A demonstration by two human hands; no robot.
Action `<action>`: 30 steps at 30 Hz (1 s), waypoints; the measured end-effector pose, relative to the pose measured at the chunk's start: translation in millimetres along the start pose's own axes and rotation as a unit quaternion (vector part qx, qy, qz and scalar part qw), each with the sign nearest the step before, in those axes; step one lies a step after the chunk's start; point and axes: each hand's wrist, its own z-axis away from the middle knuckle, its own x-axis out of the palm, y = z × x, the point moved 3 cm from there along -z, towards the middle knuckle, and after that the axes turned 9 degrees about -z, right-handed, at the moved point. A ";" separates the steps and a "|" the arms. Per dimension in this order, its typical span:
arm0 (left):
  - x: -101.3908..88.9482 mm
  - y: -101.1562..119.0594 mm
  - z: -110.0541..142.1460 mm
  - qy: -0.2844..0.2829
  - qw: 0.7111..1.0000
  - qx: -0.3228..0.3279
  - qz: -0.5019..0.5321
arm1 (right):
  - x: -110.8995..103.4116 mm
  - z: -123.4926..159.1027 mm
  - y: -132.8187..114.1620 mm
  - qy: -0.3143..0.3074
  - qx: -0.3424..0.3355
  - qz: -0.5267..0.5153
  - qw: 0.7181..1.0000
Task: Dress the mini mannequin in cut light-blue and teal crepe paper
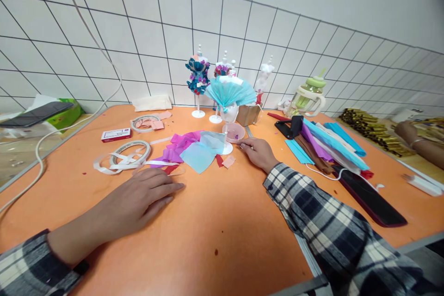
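Observation:
My left hand [149,196] lies palm down on the orange table, fingers stretched and holding nothing, beside white ribbon [130,166] and magenta crepe paper [183,145]. My right hand [258,151] rests on the table with loosely bent fingers and nothing visible in them. Its fingertips are close to a small pink dish [236,129] and the round foot of a white mini dress form [227,148]. Pleated light-blue crepe paper [229,91] fans out around that form, with a white roll across its top. Pale blue paper pieces [199,155] lie left of the foot.
More dress forms stand behind, one in a teal dress [197,76]. Tape rolls [130,155] and a staple-sized red box [116,135] are left. Folded coloured paper [333,143], a phone [373,199] and a green-lidded bottle [308,95] are right. Another person's arm [421,143] shows at far right.

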 end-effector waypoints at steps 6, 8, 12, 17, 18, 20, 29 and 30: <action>-1.8 1.1 -0.7 0.009 1.000 0.002 0.006 | -1.9 1.7 -4.5 0.005 -0.004 0.012 1.000; -2.3 1.3 -0.7 0.008 1.000 0.002 0.006 | -1.9 1.6 -4.7 0.018 0.001 0.016 1.000; -1.6 1.0 -0.3 0.007 1.000 0.004 0.002 | -0.4 0.5 -3.5 0.030 -0.004 0.017 0.999; 1.8 -0.5 1.1 0.007 1.000 0.013 -0.007 | 1.4 -0.8 -1.5 0.035 -0.024 0.016 0.999; 2.1 -0.6 1.2 0.006 1.000 0.014 -0.008 | 1.5 -0.7 -1.3 0.035 -0.025 0.014 0.999; 1.7 -0.5 1.2 0.007 1.000 0.013 -0.007 | 1.2 -0.3 -1.7 0.035 -0.023 0.013 0.999; -0.3 3.3 0.2 0.018 1.000 0.018 0.001 | 9.3 1.7 -21.7 -0.025 -0.075 0.024 0.997; 0.3 5.6 -1.9 0.022 0.999 0.023 -0.001 | 10.5 2.1 -23.8 -0.034 -0.084 0.022 0.996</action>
